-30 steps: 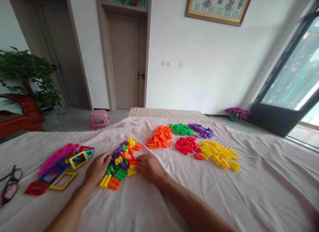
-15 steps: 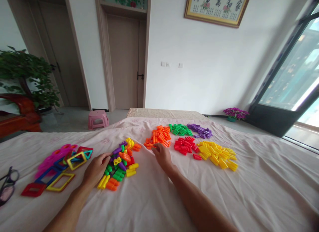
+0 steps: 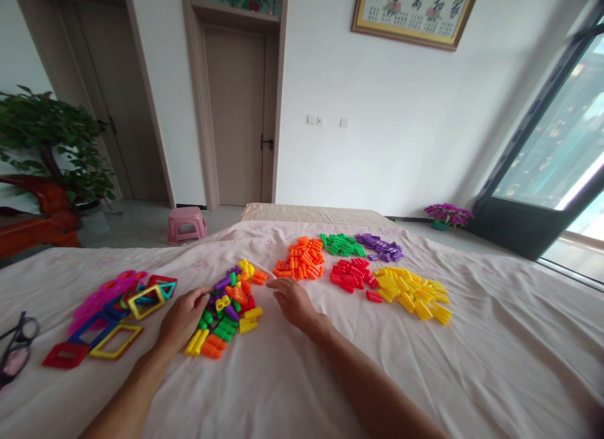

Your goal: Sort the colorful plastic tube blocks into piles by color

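My left hand (image 3: 187, 312) rests against the left side of a mixed pile of plastic building pieces (image 3: 229, 307) in orange, green, yellow, purple and red. Its fingers are curled together, and whatever they may hold is hidden. To the right of that pile hovers my right hand (image 3: 292, 302), fingers stretched left with no piece visible in them. Their tips come close to an orange piece (image 3: 259, 277) at the pile's edge. Behind the right hand lies a heap of orange pieces (image 3: 304, 258).
Further right are green (image 3: 343, 244), purple (image 3: 383, 248), red (image 3: 350, 274) and yellow (image 3: 410, 292) heaps on the pale cloth (image 3: 302, 388). Coloured magnetic frames (image 3: 116, 341) and glasses (image 3: 17, 348) lie at the left. A pink stool (image 3: 187, 224) stands beyond.
My right hand has moved left and toward me, away from the orange heap and closer to the mixed pile. My left hand has stayed in place.
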Tool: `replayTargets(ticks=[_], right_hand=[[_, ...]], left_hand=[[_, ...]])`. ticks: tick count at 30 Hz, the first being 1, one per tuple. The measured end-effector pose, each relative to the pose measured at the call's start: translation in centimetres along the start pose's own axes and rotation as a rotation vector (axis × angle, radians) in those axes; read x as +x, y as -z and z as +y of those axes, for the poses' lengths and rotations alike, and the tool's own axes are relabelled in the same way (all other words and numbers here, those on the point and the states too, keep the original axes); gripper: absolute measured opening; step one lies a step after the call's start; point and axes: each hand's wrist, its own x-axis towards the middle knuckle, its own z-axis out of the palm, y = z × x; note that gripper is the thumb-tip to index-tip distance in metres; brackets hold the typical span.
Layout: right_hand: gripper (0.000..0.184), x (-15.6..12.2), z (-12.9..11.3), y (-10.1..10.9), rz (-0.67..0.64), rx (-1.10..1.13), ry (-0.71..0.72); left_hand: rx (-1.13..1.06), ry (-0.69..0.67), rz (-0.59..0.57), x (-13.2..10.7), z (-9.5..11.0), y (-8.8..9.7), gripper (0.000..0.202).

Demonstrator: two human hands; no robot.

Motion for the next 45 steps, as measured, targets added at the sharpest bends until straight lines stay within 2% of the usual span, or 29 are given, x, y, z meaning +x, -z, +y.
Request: replayTargets(ticks=[4,8,12,17,20,24,29,30,32,34,36,40,45], right_hand=[[0.042,0.1,-2.0,-1.2,-0.191,-0.095,0.227],[0.038,0.1,-2.8,-1.7,-0.262,-0.146,0.273],[0.029,0.1,-2.6,-1.7,-0.252,-0.195,0.199],[0.023,-0.1,-2.3,-1.5,-0.170,-0.191,0.137],[0.023,0.0,-2.5,-0.5,-0.142,-0.050,0.033],[0.022,0.4,-2.4,1.2,-0.180,0.164,-0.171],[0.034,0.3,-0.9,2.3,-0.239,0.242,-0.234],[0.035,0.3,-0.5,2.5,-0.195,0.248,-0.237],[0.033,0.2,0.3,2.9,-0.015,0.222,-0.243],[0.033,0.3,1.4,3.6,0.204,0.118,-0.252],[0.037,0.3,2.7,4.8,0.360,-0.036,-0.290],[0.042,-0.3,5.3,8.0,0.529,-0.324,-0.432],[0.046,-1.8,7.7,11.5,0.658,-0.557,-0.617]], left_hand=[[-0.005,-0.014,-0.003,0.0,0.0,0.1,0.044],[-0.015,-0.027,-0.013,0.1,0.0,0.0,0.044],[-0.020,-0.029,-0.018,0.1,0.0,-0.1,0.044],[-0.025,-0.031,-0.019,0.2,0.0,-0.1,0.045],[-0.027,-0.033,-0.025,0.2,-0.1,-0.2,0.044],[-0.025,-0.040,-0.020,0.1,-0.1,-0.2,0.042],[-0.010,-0.031,-0.006,0.1,-0.1,-0.1,0.042],[-0.011,-0.034,-0.004,0.1,-0.1,-0.1,0.042],[-0.024,-0.044,-0.011,0.1,-0.2,-0.1,0.043],[-0.033,-0.042,-0.017,0.1,-0.2,-0.1,0.044],[-0.033,-0.035,-0.012,0.1,-0.2,-0.1,0.043],[-0.033,-0.039,-0.004,0.2,-0.3,-0.1,0.042],[-0.007,-0.036,-0.033,0.3,-0.5,-0.1,0.044]])
